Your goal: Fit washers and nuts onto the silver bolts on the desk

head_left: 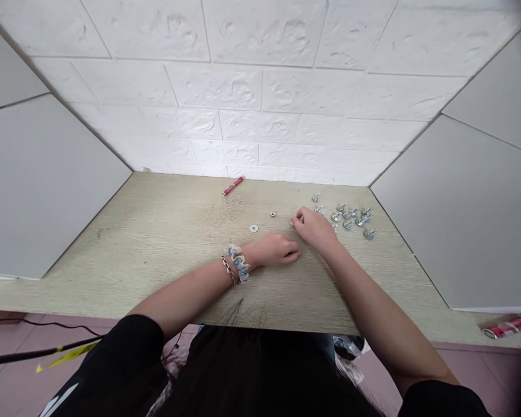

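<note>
My left hand point(278, 249) rests low over the wooden tabletop with its fingers curled in. Whatever it may hold is hidden. Just beyond it lie a flat round washer point(254, 228) and a small nut point(273, 214). My right hand point(315, 227) is to its right, thumb and fingers pinched together; anything between them is too small to make out. Beside and past the right hand several bolts with washers point(348, 214) are scattered in a loose group. One bolt point(315, 197) lies farther back, and another point(370, 234) sits at the group's near right.
A red tube point(233, 186) lies near the white brick-pattern wall point(238, 87). Grey panels stand left point(52, 185) and right point(469, 214) of the wooden table point(125, 243). Another red tube point(509, 327) lies at the front right edge. A dark cable hangs low at left.
</note>
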A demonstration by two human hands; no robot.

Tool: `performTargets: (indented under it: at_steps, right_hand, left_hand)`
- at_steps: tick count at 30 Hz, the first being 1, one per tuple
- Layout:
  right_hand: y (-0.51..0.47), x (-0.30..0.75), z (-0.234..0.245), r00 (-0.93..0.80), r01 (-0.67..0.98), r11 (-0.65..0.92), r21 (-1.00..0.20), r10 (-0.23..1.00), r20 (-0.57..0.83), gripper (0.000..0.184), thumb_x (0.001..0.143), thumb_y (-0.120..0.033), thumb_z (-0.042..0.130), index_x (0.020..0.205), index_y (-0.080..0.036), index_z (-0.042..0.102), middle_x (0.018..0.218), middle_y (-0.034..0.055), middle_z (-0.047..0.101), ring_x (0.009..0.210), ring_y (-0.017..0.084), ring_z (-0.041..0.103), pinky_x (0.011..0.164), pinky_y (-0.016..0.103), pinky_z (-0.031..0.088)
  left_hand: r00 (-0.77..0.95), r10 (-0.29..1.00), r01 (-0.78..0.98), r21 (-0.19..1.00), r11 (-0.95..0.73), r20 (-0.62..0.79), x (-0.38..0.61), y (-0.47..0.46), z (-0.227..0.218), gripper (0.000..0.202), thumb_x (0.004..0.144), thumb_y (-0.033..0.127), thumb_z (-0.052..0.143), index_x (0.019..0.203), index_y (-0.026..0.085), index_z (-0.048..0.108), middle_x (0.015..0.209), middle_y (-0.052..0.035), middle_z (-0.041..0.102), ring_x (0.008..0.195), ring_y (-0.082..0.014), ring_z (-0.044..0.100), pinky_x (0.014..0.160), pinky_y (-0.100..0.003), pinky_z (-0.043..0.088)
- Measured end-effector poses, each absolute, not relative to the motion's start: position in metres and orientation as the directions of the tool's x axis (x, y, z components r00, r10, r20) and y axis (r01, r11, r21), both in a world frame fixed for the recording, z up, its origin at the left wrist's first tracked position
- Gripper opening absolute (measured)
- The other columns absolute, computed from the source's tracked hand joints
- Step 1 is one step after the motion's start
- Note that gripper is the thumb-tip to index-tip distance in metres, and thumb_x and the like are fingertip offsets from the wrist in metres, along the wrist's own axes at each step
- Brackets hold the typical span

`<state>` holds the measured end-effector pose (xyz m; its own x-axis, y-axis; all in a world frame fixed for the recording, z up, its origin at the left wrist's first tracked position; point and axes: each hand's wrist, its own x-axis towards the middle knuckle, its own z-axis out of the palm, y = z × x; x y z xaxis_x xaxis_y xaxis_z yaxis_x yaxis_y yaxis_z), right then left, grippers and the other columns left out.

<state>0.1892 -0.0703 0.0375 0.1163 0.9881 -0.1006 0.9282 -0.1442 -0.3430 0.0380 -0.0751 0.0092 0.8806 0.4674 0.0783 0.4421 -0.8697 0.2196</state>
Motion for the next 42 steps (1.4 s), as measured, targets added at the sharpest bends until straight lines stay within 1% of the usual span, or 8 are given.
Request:
performTargets:
  at_steps: [7, 11, 14, 16, 22, 34, 37, 42]
  right_hand:
    - [-0.071, 0.192, 0.044, 0.19, 0.926, -0.218, -0.309, 0.975, -0.117, 0.057, 0.093, -0.056, 0.015, 0.081, -0.019, 0.057, 0.097, 0.0121, 0.068, 0.093, 0.028, 0.061, 0.064, 0.032, 0.029]
    - [-0.072, 0.187, 0.041, 0.15, 0.958, -0.178, -0.225, 0.979, -0.137, 0.042, 0.093, -0.044, 0.026, 0.081, -0.019, 0.057, 0.096, 0.0113, 0.068, 0.089, 0.026, 0.062, 0.062, 0.031, 0.027]
    - [-0.075, 0.178, 0.038, 0.075, 0.974, -0.099, -0.202, 0.99, -0.121, 0.035, 0.092, -0.037, 0.028, 0.083, -0.018, 0.057, 0.096, 0.0114, 0.068, 0.087, 0.024, 0.061, 0.06, 0.03, 0.024]
    - [-0.079, 0.171, 0.036, 0.02, 0.969, -0.043, -0.245, 0.995, -0.098, 0.033, 0.092, -0.037, 0.029, 0.081, -0.018, 0.055, 0.092, 0.0103, 0.067, 0.082, 0.022, 0.06, 0.059, 0.029, 0.023]
    - [-0.085, 0.159, 0.024, -0.107, 0.833, 0.109, -0.543, 0.994, 0.035, 0.026, 0.088, -0.038, 0.037, 0.072, -0.02, 0.046, 0.07, 0.0014, 0.057, 0.064, 0.013, 0.046, 0.058, 0.026, 0.026]
    - [-0.07, 0.155, 0.002, -0.01, 0.238, 0.042, -0.97, 0.999, 0.041, 0.019, 0.079, -0.035, 0.047, 0.068, -0.019, 0.049, 0.056, -0.0047, 0.044, 0.052, 0.008, 0.039, 0.052, 0.023, 0.032]
    - [-0.065, 0.157, 0.003, 0.048, -0.001, -0.093, -0.996, 0.994, -0.093, 0.02, 0.078, -0.037, 0.047, 0.068, -0.02, 0.046, 0.052, -0.0059, 0.043, 0.043, 0.007, 0.037, 0.044, 0.023, 0.029]
    - [-0.058, 0.161, 0.001, 0.131, -0.243, -0.129, -0.961, 0.978, -0.165, 0.017, 0.075, -0.036, 0.052, 0.074, -0.02, 0.045, 0.053, -0.0064, 0.045, 0.043, 0.007, 0.041, 0.042, 0.022, 0.031]
  left_hand:
    - [0.904, 0.407, 0.374, 0.215, -0.902, 0.133, 0.039, -0.077, 0.005, 0.038, 0.093, 0.034, 0.038, 0.066, 0.015, 0.058, 0.066, -0.004, 0.062, 0.051, -0.0101, 0.041, 0.052, -0.029, 0.019]
    - [0.844, 0.512, 0.363, 0.533, -0.764, 0.158, 0.038, -0.073, 0.007, 0.036, 0.087, 0.033, 0.043, 0.056, 0.015, 0.044, 0.054, 0.0007, 0.047, 0.049, -0.0085, 0.032, 0.053, -0.027, 0.022]
    - [0.662, 0.73, 0.233, 0.878, -0.417, 0.171, 0.036, -0.066, 0.012, 0.037, 0.085, 0.038, 0.042, 0.055, 0.017, 0.037, 0.05, 0.0034, 0.036, 0.048, -0.0074, 0.031, 0.051, -0.024, 0.024]
    - [0.462, 0.877, 0.075, 0.98, -0.185, 0.13, 0.034, -0.059, 0.014, 0.037, 0.085, 0.038, 0.04, 0.054, 0.017, 0.035, 0.05, 0.0042, 0.032, 0.047, -0.0066, 0.029, 0.048, -0.023, 0.023]
    - [0.127, 0.991, -0.272, 0.959, 0.082, -0.048, 0.034, -0.049, 0.014, 0.034, 0.086, 0.037, 0.039, 0.059, 0.018, 0.035, 0.051, 0.007, 0.025, 0.04, -0.0038, 0.022, 0.042, -0.02, 0.018]
    - [0.085, 0.996, -0.096, 0.995, 0.027, -0.019, 0.039, -0.047, 0.013, 0.017, 0.087, 0.023, 0.043, 0.072, 0.016, 0.047, 0.063, 0.0038, 0.043, 0.051, -0.0047, 0.04, 0.045, -0.017, 0.03]
    - [0.215, 0.976, 0.009, 1.0, 0.023, -0.024, 0.038, -0.048, 0.01, 0.011, 0.087, 0.027, 0.05, 0.086, 0.016, 0.05, 0.073, 0.0021, 0.049, 0.058, -0.0059, 0.045, 0.046, -0.017, 0.033]
    - [0.331, 0.943, 0.143, 0.986, -0.09, 0.038, 0.039, -0.05, 0.006, 0.039, 0.085, 0.027, 0.058, 0.119, 0.017, 0.044, 0.086, 0.0009, 0.056, 0.067, -0.0068, 0.053, 0.061, -0.019, 0.043]
